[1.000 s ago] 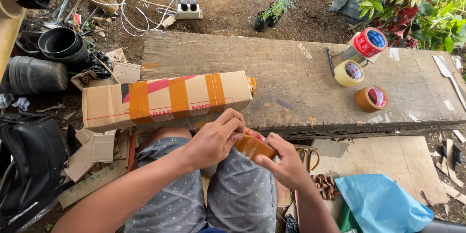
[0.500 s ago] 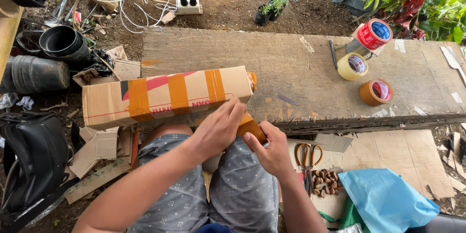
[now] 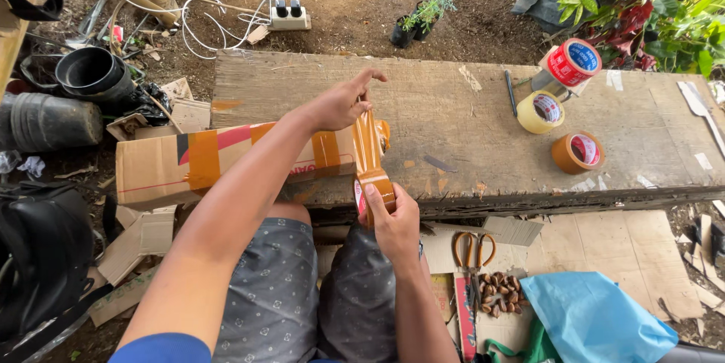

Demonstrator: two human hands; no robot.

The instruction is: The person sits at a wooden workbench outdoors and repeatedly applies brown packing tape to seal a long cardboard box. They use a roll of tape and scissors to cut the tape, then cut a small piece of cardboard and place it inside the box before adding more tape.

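At the near edge of the plank (image 3: 468, 136), you have a strip of brown tape (image 3: 368, 144) pulled taut over the end of the box (image 3: 226, 163). Your left hand (image 3: 343, 102) pinches the free end above the box, fingers closed on it. Your right hand (image 3: 393, 219) grips the roll (image 3: 372, 189) just below the plank edge. The step in hand looks like sealing the box end. Next calls for pressing the strip flat, then cutting it; scissors (image 3: 468, 246) lie by your right knee.
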